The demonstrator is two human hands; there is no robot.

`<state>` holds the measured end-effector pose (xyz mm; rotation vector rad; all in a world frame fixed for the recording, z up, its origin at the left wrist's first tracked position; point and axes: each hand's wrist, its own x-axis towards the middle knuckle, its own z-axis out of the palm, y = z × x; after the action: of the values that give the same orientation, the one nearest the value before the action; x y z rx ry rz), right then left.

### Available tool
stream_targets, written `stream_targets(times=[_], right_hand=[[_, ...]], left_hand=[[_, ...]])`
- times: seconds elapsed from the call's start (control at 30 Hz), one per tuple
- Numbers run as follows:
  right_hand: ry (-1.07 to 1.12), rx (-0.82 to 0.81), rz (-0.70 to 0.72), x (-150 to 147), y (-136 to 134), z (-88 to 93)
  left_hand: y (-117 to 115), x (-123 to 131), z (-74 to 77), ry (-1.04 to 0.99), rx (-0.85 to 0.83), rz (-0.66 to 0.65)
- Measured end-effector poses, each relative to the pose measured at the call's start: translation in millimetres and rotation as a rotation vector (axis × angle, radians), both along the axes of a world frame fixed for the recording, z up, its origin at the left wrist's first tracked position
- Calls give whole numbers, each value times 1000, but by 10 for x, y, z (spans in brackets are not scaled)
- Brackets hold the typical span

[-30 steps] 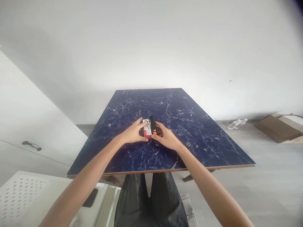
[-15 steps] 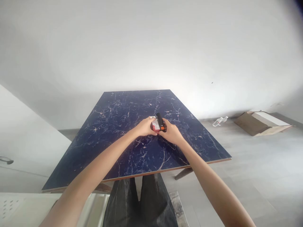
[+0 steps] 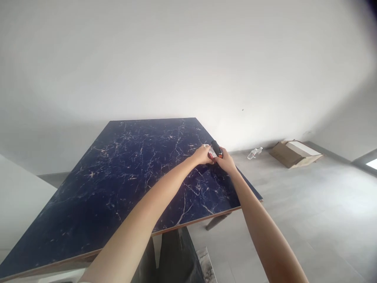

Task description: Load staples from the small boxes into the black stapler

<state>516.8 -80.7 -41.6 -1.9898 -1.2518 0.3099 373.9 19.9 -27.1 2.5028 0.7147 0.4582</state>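
Observation:
Both my hands are together above the right side of a dark blue marbled table (image 3: 141,157). My left hand (image 3: 202,155) is closed round a small red-and-white pack (image 3: 212,153), whose far end shows past the fingers. Against the pack's right side stands a black object with an orange patch (image 3: 216,147), which my right hand (image 3: 226,161) grips from the right. The exact kind of either thing is too small to make out. My fingertips nearly meet at the near end of the two things.
A cardboard box (image 3: 290,155) lies on the grey floor (image 3: 294,204) to the right. Beside it are clear plastic bottles (image 3: 255,153). A plain white wall (image 3: 176,59) rises behind the table. My dark-trousered legs (image 3: 176,255) are at the table's near edge.
The view has turned to the right, so the table appears farther left. My hands, still holding the pack and the black object, have shifted right toward the table's right edge.

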Motion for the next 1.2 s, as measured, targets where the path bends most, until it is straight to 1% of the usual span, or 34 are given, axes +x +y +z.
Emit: stream_targets(times=[0.1, 0.17, 0.2, 0.27, 0.33, 0.37, 0.4, 0.47, 0.57, 0.63, 0.67, 0.73, 0.83, 0.9, 0.97, 1.07, 1.2], right_hand=[[26, -17, -32, -31, -12, -12], [50, -20, -28, -53, -42, 18], [51, 3, -33, -79, -62, 44], [-6, 127, -97, -194, -102, 110], [-128, 319, -187, -419, -111, 181], [-188, 402, -201, -574, -94, 211], [-223, 450, -151, -754, -61, 235], [-255, 437, 74, -1163, 50, 257], [-347, 310, 454, -1781, 257, 210], [-429, 185, 630, -2095, 360, 136], [-464, 129, 670, -2203, 392, 95], [-496, 72, 650, -2314, 421, 18], [-486, 77, 651, -2296, 422, -52], [-467, 84, 674, -2255, 425, -69], [-446, 75, 666, -2249, 434, -72], [-435, 68, 634, -2303, 441, -75], [-420, 56, 625, -2362, 435, -88]], left_hand=[[-97, -71, 31, 27, -40, -9], [-193, -177, 93, 64, -77, -15], [-242, -263, 131, 75, -92, -17], [-323, -518, 199, 86, -111, -18], [-364, -881, 223, 88, -122, 8], [-368, -1094, 209, 97, -118, 19], [-363, -1318, 175, 94, -94, 46], [-339, -1771, 64, 47, 17, 116], [-305, -2339, -133, 35, 135, 326], [-295, -2573, -226, 54, 203, 392], [-291, -2641, -253, 68, 227, 412], [-278, -2697, -275, 104, 250, 433], [-235, -2670, -268, 148, 250, 445], [-203, -2647, -265, 161, 247, 445], [-184, -2649, -268, 168, 240, 442], [-191, -2690, -262, 172, 212, 414], [-229, -2748, -211, 149, 157, 388]])
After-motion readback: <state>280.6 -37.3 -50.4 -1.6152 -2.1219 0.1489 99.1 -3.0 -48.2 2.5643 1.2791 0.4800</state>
